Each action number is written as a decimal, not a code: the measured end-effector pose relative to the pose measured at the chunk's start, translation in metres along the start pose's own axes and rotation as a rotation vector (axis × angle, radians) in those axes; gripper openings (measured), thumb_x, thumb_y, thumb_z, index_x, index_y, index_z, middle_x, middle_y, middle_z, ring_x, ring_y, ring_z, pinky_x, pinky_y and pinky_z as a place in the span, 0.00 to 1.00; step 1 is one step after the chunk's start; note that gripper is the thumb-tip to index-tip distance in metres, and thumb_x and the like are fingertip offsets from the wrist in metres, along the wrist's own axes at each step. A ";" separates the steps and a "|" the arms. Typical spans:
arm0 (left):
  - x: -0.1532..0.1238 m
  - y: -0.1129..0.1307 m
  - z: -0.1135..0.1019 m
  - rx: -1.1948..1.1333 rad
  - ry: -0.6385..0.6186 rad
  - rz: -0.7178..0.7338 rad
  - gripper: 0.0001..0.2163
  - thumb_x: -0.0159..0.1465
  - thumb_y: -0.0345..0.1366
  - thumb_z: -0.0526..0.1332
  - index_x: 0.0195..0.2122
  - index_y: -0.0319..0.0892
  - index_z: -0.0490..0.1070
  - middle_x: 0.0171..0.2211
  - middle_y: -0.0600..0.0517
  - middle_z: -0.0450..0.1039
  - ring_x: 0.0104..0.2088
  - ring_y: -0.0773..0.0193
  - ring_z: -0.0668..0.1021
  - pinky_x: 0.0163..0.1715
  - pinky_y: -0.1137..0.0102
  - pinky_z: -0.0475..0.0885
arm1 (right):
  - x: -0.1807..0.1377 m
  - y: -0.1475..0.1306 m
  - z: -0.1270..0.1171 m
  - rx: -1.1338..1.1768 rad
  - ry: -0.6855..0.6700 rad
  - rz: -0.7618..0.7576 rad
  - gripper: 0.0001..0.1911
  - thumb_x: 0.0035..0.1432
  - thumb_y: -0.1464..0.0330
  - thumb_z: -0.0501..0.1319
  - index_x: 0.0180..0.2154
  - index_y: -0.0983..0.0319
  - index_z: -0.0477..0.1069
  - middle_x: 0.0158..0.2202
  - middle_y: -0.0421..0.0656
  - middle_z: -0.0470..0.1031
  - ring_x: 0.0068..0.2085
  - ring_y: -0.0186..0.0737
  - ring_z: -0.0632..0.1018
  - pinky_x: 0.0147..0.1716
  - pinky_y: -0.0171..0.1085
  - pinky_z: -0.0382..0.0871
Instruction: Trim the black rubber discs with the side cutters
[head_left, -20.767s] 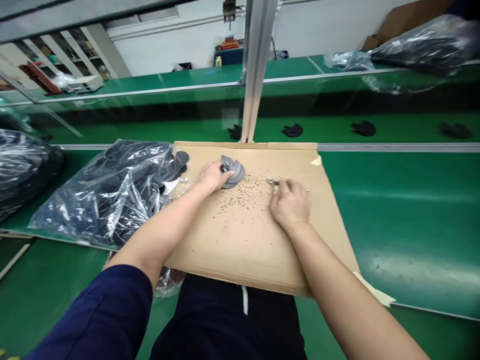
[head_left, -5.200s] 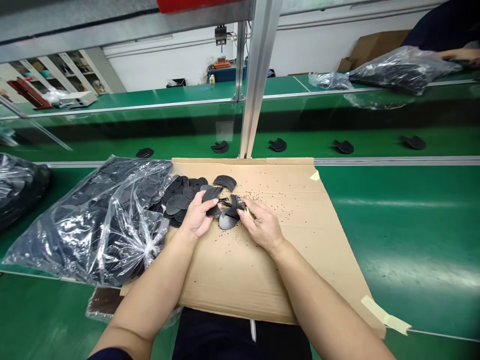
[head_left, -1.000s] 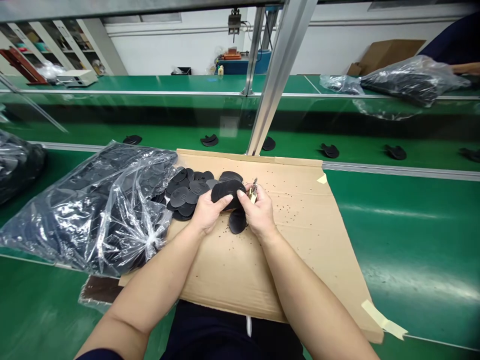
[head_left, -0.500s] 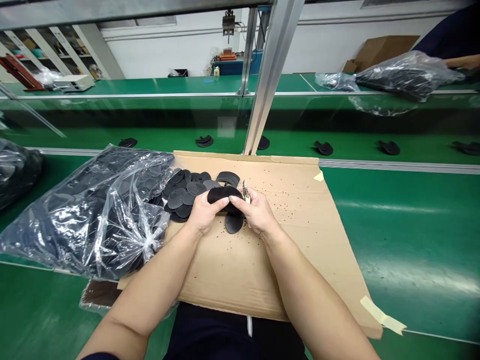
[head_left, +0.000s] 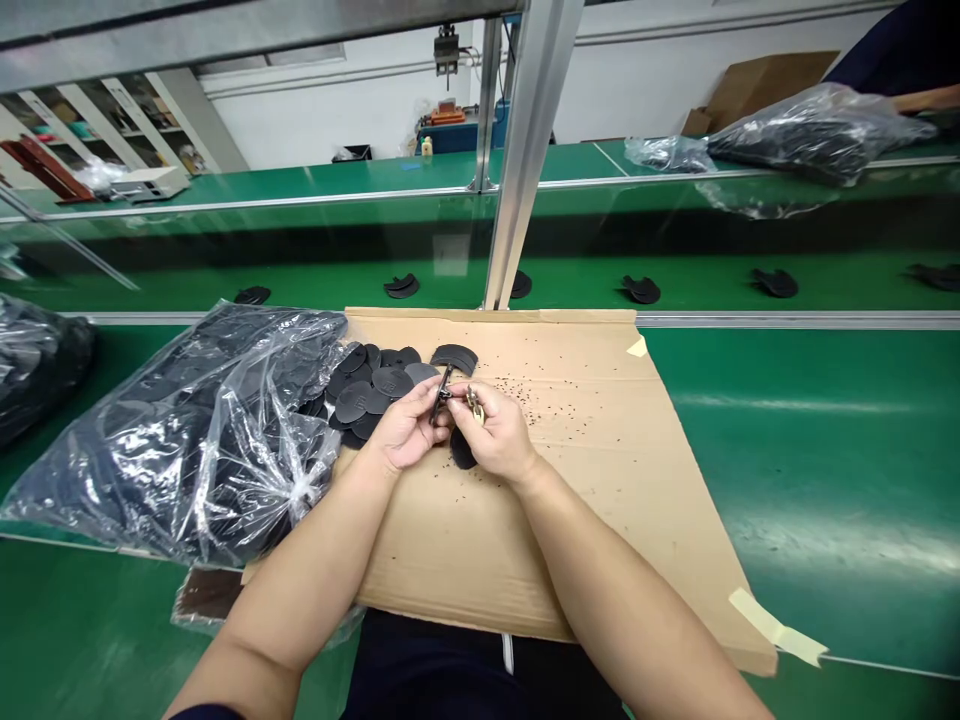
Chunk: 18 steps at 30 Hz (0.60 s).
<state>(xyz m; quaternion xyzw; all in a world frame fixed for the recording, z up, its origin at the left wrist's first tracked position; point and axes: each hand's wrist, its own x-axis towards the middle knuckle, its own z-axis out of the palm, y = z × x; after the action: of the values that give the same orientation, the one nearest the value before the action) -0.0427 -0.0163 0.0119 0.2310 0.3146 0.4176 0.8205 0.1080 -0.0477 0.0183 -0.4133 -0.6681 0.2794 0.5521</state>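
Observation:
My left hand [head_left: 407,432] pinches a thin black round rubber piece [head_left: 442,392], turned edge-on toward me, over a flat sheet of cardboard [head_left: 585,450]. My right hand [head_left: 495,437] is closed round a small metal tool [head_left: 474,403] whose tip meets that piece. Another black piece [head_left: 460,452] lies on the cardboard under my right hand. A heap of loose black round pieces [head_left: 382,385] sits just left of my hands, spilling from a clear plastic bag [head_left: 202,430].
A green conveyor belt [head_left: 750,250] behind the cardboard carries several single black pieces [head_left: 641,290]. A metal post [head_left: 521,150] rises at the cardboard's far edge. More filled plastic bags lie at far right [head_left: 810,130] and far left [head_left: 37,360]. Small dark crumbs dot the cardboard.
The black piece in my left hand has turned from flat-on to edge-on. My right hand with the tool has shifted slightly left and down against it.

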 end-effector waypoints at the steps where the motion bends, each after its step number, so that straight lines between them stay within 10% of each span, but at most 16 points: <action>1: 0.000 -0.001 0.000 -0.012 -0.007 -0.017 0.14 0.54 0.36 0.71 0.41 0.41 0.73 0.28 0.54 0.72 0.22 0.71 0.71 0.20 0.77 0.68 | 0.000 0.000 0.000 -0.054 0.008 -0.050 0.07 0.61 0.66 0.59 0.40 0.59 0.73 0.39 0.45 0.78 0.40 0.42 0.78 0.45 0.43 0.72; 18: -0.008 -0.004 0.008 0.015 -0.045 0.029 0.23 0.47 0.39 0.76 0.41 0.39 0.72 0.26 0.55 0.67 0.23 0.73 0.69 0.15 0.81 0.63 | 0.000 0.002 -0.004 -0.343 0.000 -0.294 0.07 0.62 0.70 0.55 0.40 0.58 0.71 0.35 0.45 0.76 0.39 0.44 0.76 0.42 0.44 0.72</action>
<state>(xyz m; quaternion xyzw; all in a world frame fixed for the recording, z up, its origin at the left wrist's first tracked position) -0.0386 -0.0260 0.0180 0.2510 0.2960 0.4219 0.8194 0.1121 -0.0469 0.0171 -0.3990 -0.7589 0.0783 0.5087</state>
